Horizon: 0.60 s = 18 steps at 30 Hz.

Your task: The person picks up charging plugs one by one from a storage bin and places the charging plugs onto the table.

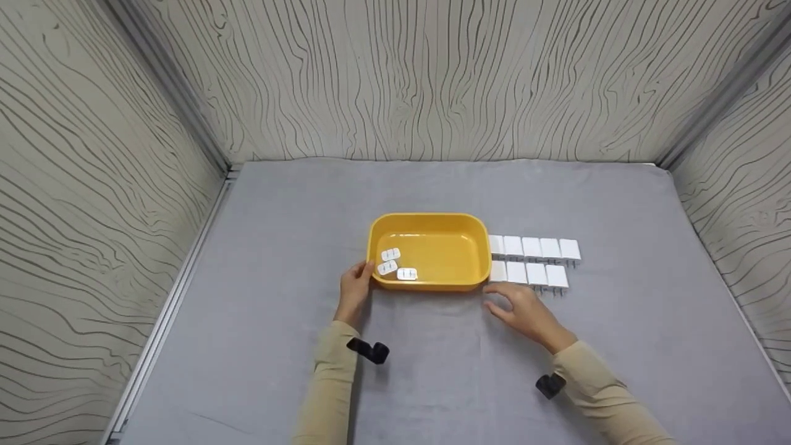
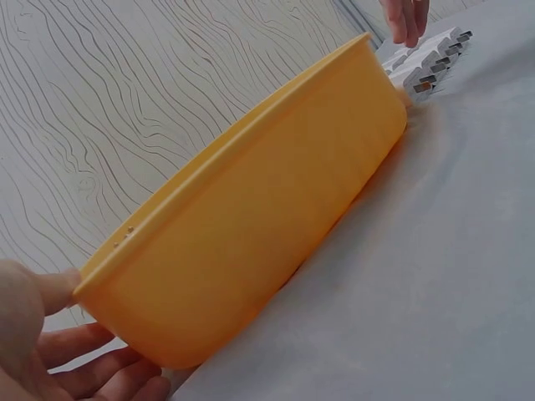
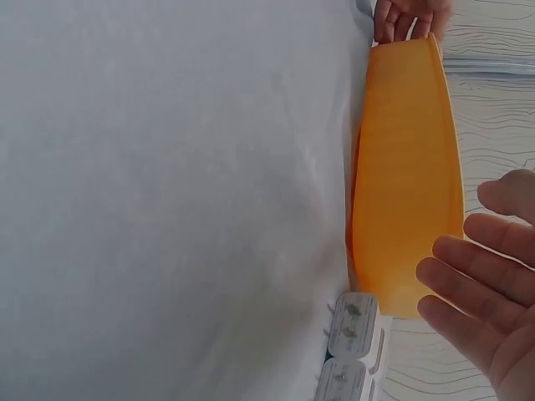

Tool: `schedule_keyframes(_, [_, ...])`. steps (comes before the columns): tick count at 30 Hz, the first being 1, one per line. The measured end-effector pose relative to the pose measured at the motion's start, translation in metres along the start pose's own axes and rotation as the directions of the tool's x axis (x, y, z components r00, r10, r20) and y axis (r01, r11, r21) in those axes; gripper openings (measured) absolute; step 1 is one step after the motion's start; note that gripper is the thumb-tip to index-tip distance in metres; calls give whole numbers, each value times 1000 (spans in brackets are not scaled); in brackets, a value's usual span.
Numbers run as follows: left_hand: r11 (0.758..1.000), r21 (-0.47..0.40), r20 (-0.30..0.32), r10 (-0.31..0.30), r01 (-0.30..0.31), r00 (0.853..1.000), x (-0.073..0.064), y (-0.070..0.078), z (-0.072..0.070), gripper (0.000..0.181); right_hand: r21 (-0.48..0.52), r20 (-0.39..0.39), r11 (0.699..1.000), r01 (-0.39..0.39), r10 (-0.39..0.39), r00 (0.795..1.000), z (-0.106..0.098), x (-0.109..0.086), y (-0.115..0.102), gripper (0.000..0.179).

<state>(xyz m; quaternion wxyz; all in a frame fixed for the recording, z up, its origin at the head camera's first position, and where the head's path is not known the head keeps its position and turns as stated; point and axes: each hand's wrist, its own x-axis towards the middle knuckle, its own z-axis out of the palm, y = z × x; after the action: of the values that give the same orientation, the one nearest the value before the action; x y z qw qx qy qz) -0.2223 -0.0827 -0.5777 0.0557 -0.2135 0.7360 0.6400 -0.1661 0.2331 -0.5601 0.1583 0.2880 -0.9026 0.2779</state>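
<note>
A yellow plastic tub (image 1: 432,287) sits on the grey cloth, and inside it, toward the left, lie a few small white power adapters (image 1: 407,274), prongs up. My left hand (image 1: 355,290) grips the tub's left end. In the left wrist view the thumb (image 2: 58,291) is at the rim and the fingers curl against the wall below. Near the tub's front right corner is my right hand (image 1: 522,312), holding nothing, thumb and fingers spread apart. In the right wrist view its fingers (image 3: 481,263) are relaxed and overlap the tub's end.
Right of the tub, white power adapters stand in two rows, a back row (image 1: 531,246) and a front row (image 1: 536,274), their prongs facing me. The tub's right wall meets the rows' left ends. Wood-patterned panels (image 1: 408,80) enclose the cloth-covered table (image 1: 290,216) at the back and sides.
</note>
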Motion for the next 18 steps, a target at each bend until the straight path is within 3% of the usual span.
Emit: schedule_keyframes(18, [1000, 8, -13, -2, 2, 1000, 0, 0, 1, 47, 49, -24, 998, 35, -33, 999, 10, 16, -17, 19])
